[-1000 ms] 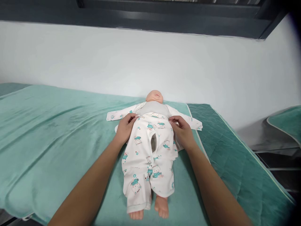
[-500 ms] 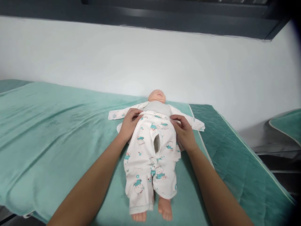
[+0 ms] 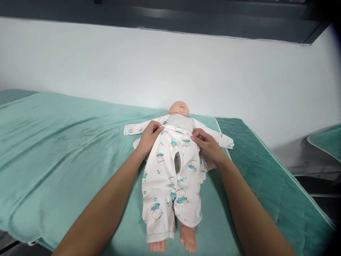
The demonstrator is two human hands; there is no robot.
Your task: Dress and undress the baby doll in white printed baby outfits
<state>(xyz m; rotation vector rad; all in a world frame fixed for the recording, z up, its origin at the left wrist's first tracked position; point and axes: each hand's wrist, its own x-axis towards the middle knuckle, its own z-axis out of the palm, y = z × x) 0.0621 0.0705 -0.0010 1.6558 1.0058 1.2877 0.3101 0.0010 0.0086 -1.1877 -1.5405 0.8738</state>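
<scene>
A baby doll point(image 3: 179, 108) lies on its back, head toward the wall and feet toward me. It wears white baby pants point(image 3: 161, 177) printed with teal and pink bears, with an open slit at the crotch. A white long-sleeved top point(image 3: 222, 139) is spread apart at the front, baring the grey torso point(image 3: 179, 121). At the left of the waistband, my left hand point(image 3: 151, 137) pinches the pants. My right hand point(image 3: 206, 142) grips the waistband on the other side, fingers curled. Both bare feet stick out of the pant legs.
A light green sheet point(image 3: 66, 160) covers the bed, with a darker quilted mat point(image 3: 266, 177) on the right. Behind the head rises a white wall point(image 3: 133, 64). A dark metal beam point(image 3: 160, 17) runs overhead. Another green pad point(image 3: 326, 140) is at far right.
My right hand has shifted slightly at the waistband, its fingers closing closer on the cloth. The left hand stays nearly in place. The view has moved slightly.
</scene>
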